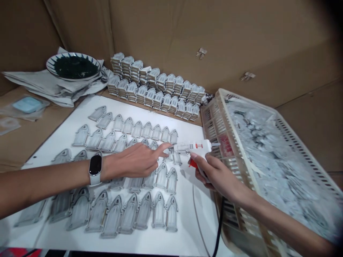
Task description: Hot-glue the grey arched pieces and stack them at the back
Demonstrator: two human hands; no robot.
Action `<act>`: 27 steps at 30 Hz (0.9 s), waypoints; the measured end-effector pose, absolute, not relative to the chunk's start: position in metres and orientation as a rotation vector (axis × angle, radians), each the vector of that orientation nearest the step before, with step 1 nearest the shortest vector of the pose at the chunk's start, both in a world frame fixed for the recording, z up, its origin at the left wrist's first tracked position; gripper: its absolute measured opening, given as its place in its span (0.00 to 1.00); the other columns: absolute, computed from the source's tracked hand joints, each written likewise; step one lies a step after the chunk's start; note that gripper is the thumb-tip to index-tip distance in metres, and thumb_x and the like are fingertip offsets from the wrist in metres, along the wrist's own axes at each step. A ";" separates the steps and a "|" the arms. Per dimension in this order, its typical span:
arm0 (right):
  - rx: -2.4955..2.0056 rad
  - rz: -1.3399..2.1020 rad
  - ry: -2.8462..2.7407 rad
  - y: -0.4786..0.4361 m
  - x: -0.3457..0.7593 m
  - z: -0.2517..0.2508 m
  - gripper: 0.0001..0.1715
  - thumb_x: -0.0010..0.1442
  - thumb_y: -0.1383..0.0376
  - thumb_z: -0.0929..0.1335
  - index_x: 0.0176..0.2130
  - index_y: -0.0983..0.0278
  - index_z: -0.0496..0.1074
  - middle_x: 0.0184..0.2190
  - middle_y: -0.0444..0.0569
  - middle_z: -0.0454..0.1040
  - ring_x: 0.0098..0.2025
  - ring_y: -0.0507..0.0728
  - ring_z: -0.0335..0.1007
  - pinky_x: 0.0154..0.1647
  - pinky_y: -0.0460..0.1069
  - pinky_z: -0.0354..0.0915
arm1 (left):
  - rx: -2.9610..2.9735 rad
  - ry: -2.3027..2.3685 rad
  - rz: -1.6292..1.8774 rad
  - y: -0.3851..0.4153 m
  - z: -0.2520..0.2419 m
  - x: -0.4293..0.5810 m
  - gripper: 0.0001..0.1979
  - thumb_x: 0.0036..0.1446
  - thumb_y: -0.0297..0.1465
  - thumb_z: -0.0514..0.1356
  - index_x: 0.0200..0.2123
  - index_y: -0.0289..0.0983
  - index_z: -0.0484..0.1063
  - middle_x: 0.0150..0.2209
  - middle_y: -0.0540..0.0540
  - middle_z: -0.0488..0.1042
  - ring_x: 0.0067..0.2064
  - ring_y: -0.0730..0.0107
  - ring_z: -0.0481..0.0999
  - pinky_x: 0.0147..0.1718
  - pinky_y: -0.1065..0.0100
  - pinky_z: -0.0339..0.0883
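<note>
Right hand: the right hand has its grip closed around the handle of a white glue gun, a finger or thumb near the red trigger.
Glue gun: raised over the right part of the white worktop, between the left hand and the basket; its nozzle end points toward the left hand, and a pale stick juts from its rear.
Left hand: the left hand reaches across the rows, fingertips right by the nozzle end; whether they touch it, or whether this grip holds anything, I cannot tell.
Left wrist: a smartwatch with a dark screen and pale band.
Arched pieces: grey arched pieces lie flat in several rows, some hidden beneath the left arm.
Stacks: similar pieces in stacks stand in two lines behind the worktop, by the cardboard wall.
Basket: a cream plastic basket at the right, filled with clear plastic bags.
Cord: a black cord hangs below the right hand.
Back left: a patterned plate with dark green contents rests on pale sheets.
</note>
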State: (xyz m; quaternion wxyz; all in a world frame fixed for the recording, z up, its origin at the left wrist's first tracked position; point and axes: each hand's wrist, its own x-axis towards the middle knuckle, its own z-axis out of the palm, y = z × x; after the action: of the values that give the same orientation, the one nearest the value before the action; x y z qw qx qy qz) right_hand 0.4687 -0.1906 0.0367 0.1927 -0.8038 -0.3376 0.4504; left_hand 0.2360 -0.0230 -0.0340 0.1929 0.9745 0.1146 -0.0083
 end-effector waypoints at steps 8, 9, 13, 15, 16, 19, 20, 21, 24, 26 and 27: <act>-2.345 1.119 -1.139 -0.181 0.463 0.030 0.40 0.71 0.27 0.61 0.29 0.57 0.61 0.22 0.40 0.68 0.25 0.54 0.64 0.32 0.52 0.61 | 2.774 0.274 -0.116 -0.014 -0.029 0.233 0.38 0.69 0.26 0.50 0.78 0.37 0.40 0.58 0.44 0.86 0.28 0.59 0.81 0.31 0.59 0.71; -2.373 1.061 -1.195 -0.180 0.462 0.030 0.40 0.72 0.28 0.60 0.29 0.57 0.62 0.22 0.41 0.69 0.26 0.55 0.65 0.33 0.52 0.62 | 2.783 0.272 -0.130 -0.014 -0.028 0.232 0.39 0.69 0.26 0.50 0.79 0.36 0.40 0.57 0.44 0.86 0.27 0.59 0.80 0.30 0.58 0.71; -2.449 0.836 -1.372 -0.181 0.459 0.030 0.39 0.74 0.30 0.59 0.28 0.55 0.61 0.24 0.47 0.74 0.28 0.59 0.70 0.35 0.54 0.62 | 2.815 0.278 -0.168 -0.016 -0.027 0.232 0.40 0.69 0.26 0.50 0.80 0.34 0.40 0.44 0.43 0.88 0.24 0.59 0.77 0.29 0.61 0.69; -2.460 0.804 -1.415 -0.182 0.457 0.029 0.38 0.75 0.31 0.57 0.28 0.55 0.60 0.24 0.50 0.76 0.28 0.60 0.72 0.34 0.55 0.62 | 2.822 0.292 -0.188 -0.017 -0.025 0.233 0.38 0.71 0.27 0.49 0.81 0.33 0.41 0.38 0.43 0.87 0.24 0.60 0.76 0.29 0.62 0.69; -2.462 0.797 -1.434 -0.182 0.457 0.029 0.37 0.75 0.32 0.57 0.28 0.54 0.60 0.24 0.51 0.77 0.27 0.61 0.73 0.34 0.55 0.63 | 2.828 0.301 -0.203 -0.018 -0.024 0.233 0.38 0.72 0.28 0.49 0.81 0.32 0.42 0.37 0.43 0.86 0.24 0.61 0.76 0.29 0.63 0.69; -2.484 0.742 -1.514 -0.184 0.456 0.027 0.34 0.78 0.36 0.57 0.29 0.54 0.59 0.25 0.53 0.79 0.27 0.63 0.77 0.33 0.54 0.63 | 2.842 0.313 -0.241 -0.019 -0.022 0.234 0.37 0.73 0.29 0.49 0.81 0.32 0.41 0.36 0.44 0.86 0.25 0.62 0.77 0.31 0.64 0.69; -2.500 0.698 -1.566 -0.185 0.457 0.028 0.33 0.79 0.38 0.57 0.30 0.54 0.60 0.25 0.53 0.79 0.28 0.64 0.79 0.33 0.54 0.62 | 2.843 0.310 -0.240 -0.019 -0.022 0.234 0.37 0.73 0.29 0.49 0.81 0.32 0.41 0.37 0.44 0.86 0.25 0.62 0.77 0.31 0.64 0.70; -2.518 0.642 -1.637 -0.184 0.457 0.029 0.32 0.80 0.40 0.57 0.30 0.55 0.62 0.25 0.54 0.80 0.30 0.65 0.81 0.33 0.54 0.62 | 2.842 0.307 -0.232 -0.019 -0.023 0.234 0.37 0.73 0.29 0.49 0.81 0.32 0.41 0.38 0.43 0.86 0.26 0.62 0.78 0.32 0.64 0.70; -2.575 0.463 -1.929 -0.178 0.457 0.040 0.30 0.82 0.46 0.57 0.35 0.58 0.70 0.26 0.56 0.81 0.33 0.69 0.84 0.32 0.54 0.56 | 2.823 0.302 -0.191 -0.018 -0.026 0.233 0.38 0.72 0.27 0.50 0.80 0.33 0.41 0.42 0.42 0.87 0.27 0.62 0.79 0.32 0.63 0.71; -2.607 0.381 -2.124 -0.168 0.455 0.053 0.30 0.82 0.47 0.57 0.39 0.61 0.75 0.27 0.57 0.82 0.32 0.70 0.84 0.30 0.54 0.51 | 2.814 0.317 -0.178 -0.017 -0.029 0.231 0.38 0.71 0.27 0.49 0.80 0.33 0.39 0.43 0.42 0.88 0.27 0.61 0.79 0.31 0.63 0.70; -2.613 0.346 -2.207 -0.162 0.453 0.060 0.30 0.82 0.47 0.58 0.42 0.62 0.77 0.28 0.58 0.83 0.32 0.70 0.84 0.30 0.55 0.49 | 2.814 0.331 -0.175 -0.017 -0.030 0.230 0.39 0.71 0.27 0.49 0.80 0.33 0.38 0.43 0.42 0.88 0.27 0.60 0.79 0.30 0.63 0.69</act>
State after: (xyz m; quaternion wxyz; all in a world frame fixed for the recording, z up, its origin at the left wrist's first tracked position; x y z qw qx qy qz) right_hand 0.4531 -0.1619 0.0605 -0.1476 -0.7517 -0.6351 0.0994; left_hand 0.2303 -0.0170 -0.0296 0.1507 0.9799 0.1153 -0.0610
